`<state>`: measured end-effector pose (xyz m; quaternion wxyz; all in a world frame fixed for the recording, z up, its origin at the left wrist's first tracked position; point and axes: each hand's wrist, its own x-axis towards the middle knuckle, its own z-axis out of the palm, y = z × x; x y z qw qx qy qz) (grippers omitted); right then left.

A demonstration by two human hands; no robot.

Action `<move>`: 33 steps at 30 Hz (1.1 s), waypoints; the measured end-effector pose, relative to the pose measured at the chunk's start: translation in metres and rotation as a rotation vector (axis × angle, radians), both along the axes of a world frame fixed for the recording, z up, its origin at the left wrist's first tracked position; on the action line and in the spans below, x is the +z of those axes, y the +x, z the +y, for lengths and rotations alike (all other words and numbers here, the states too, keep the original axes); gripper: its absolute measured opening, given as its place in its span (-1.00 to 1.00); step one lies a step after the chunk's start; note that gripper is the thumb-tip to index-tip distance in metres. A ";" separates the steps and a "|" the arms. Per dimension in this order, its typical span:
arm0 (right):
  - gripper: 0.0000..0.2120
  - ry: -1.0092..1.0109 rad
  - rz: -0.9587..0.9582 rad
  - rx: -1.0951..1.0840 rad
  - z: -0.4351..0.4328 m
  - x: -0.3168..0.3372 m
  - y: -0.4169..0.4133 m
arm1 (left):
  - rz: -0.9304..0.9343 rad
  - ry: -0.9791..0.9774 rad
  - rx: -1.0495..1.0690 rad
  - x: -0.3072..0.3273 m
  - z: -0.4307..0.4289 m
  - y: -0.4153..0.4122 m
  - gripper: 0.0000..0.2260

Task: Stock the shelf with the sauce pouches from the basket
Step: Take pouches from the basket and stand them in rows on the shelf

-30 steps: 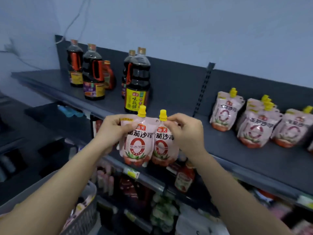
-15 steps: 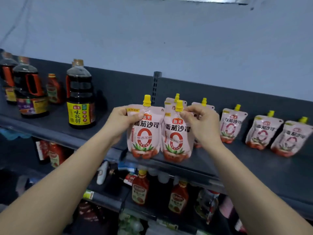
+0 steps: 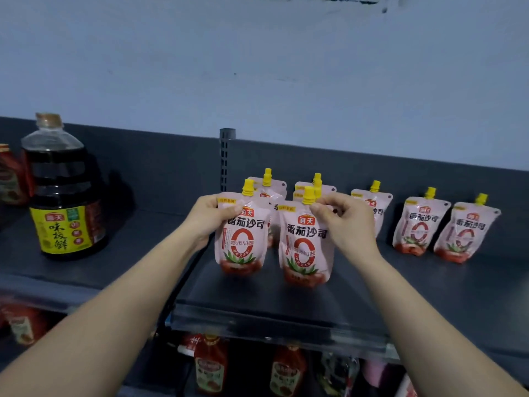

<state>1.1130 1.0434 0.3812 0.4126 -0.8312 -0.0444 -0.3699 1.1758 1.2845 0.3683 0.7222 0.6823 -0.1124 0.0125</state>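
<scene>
Pinching one pouch (image 3: 242,233) in my left hand (image 3: 210,217) and another pouch (image 3: 306,243) in my right hand (image 3: 343,222), both just in front of the far row on the shelf (image 3: 286,299), I should seat their bases flat before letting go.

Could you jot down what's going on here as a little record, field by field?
place: dark shop shelf against a pale wall
left hand: grips the top of the left pouch
right hand: pinches the top of the right pouch
held pouches: upright, bottoms at the shelf, side by side
already stocked: more pouches behind and to the right
also on shelf: soy sauce bottle, far left
</scene>
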 end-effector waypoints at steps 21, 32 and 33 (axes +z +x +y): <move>-0.82 0.093 0.054 0.140 0.025 -0.011 0.023 | -0.015 0.214 -0.148 -0.012 -0.008 0.080 -0.84; -0.79 0.119 0.090 0.260 0.063 -0.016 0.042 | -0.392 0.685 0.047 0.019 0.002 0.082 -0.97; -0.79 0.111 0.088 0.261 0.065 -0.016 0.044 | -0.403 0.709 0.053 0.020 0.001 0.081 -0.96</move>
